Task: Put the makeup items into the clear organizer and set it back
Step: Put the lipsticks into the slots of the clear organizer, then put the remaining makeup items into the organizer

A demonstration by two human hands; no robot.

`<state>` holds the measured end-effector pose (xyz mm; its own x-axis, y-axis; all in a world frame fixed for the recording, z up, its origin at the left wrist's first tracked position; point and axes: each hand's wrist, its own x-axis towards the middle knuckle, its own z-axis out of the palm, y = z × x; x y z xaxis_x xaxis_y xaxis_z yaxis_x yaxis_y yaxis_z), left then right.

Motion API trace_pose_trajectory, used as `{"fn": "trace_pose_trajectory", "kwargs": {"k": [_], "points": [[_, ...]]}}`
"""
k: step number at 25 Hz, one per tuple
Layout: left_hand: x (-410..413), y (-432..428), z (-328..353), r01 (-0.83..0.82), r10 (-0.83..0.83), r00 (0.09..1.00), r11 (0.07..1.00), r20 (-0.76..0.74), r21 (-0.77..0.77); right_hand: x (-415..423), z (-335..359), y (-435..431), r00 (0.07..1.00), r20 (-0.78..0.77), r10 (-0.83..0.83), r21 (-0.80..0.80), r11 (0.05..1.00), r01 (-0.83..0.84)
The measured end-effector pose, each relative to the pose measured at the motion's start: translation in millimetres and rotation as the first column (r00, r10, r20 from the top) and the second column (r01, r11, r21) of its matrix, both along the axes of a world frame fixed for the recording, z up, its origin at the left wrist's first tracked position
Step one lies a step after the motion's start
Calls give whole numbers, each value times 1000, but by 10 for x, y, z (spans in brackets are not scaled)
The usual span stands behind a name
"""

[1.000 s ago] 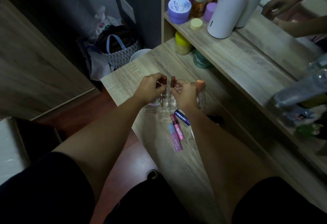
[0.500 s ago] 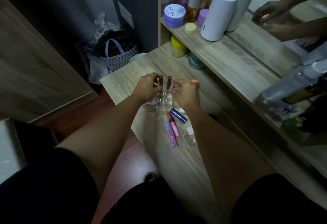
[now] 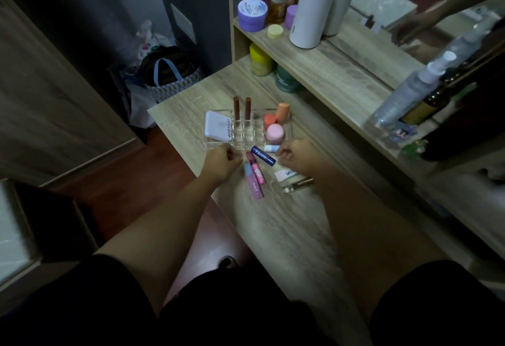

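The clear organizer [image 3: 247, 129] sits on the wooden worktop [image 3: 273, 222], close to its far left corner, with only a narrow strip of bare wood between it and the left edge. Two brown lipsticks [image 3: 242, 109] stand upright in its middle slots. A white compact [image 3: 217, 126] lies in its left compartment, and an orange sponge [image 3: 282, 112], a coral cap [image 3: 270, 120] and a pink jar [image 3: 275, 132] fill the right one.

Just in front of the organizer lie a dark blue tube [image 3: 263, 156], a small white and blue tube [image 3: 271, 148], two pink tubes [image 3: 254, 174], a white labelled piece [image 3: 286, 175] and a gold-handled brush [image 3: 297, 185]. Nearer the person the worktop is bare and open. On the right a raised shelf [image 3: 341, 72] and mirror close that side off.

The left hand [image 3: 222, 162] rests at the organizer's near left corner, fingers curled loosely inward; nothing shows in them. The right hand [image 3: 296, 155] sits beside the small white and blue tube, fingers also loosely curled, and I cannot tell whether they hold anything.

A second ago both hands were up at the organizer's middle slots, pinching the tops of the two lipsticks. Since then the hands have drawn back toward the person and let go, leaving the lipsticks standing. The organizer has not moved.
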<state>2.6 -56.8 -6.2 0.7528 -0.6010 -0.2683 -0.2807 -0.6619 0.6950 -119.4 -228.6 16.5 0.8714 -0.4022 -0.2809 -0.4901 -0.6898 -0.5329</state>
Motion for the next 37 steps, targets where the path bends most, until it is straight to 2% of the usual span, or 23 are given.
{"fn": "trace_pose_trajectory", "kwargs": {"k": [4,8,13,18,21,23,26,28,31,37], "points": [[-242,102,-124,-16,17,999,1000,-40,10,-292,-32,26,987,-124,98,-82,991,-109],[-415,84,-148,-18,19,999,1000,-48,25,-498,-111,94,946,-267,182,-88,973,-211],[-577,-20,-174,-20,39,989,992,-143,128,-562,-225,129,932,-300,202,-218,937,-273],[-586,23,-216,-57,106,978,965,-181,257,-526,-183,135,940,-282,193,-101,968,-229],[-503,54,-171,-55,99,981,967,-167,250,-299,-77,171,988,-143,48,59,997,-40],[-390,34,-70,-114,135,977,985,-166,129,-99,53,156,991,19,-134,217,968,127],[-169,-25,134,-242,218,955,965,-202,-102,214,276,83,887,241,-393,438,860,262],[-15,-80,245,-306,271,945,928,-181,-213,373,370,36,790,328,-518,502,804,319],[184,-172,372,-338,311,941,889,-135,-310,528,403,21,673,388,-630,547,745,382],[348,-317,330,-286,284,958,915,-48,-286,694,237,75,628,375,-681,581,701,413]]}}
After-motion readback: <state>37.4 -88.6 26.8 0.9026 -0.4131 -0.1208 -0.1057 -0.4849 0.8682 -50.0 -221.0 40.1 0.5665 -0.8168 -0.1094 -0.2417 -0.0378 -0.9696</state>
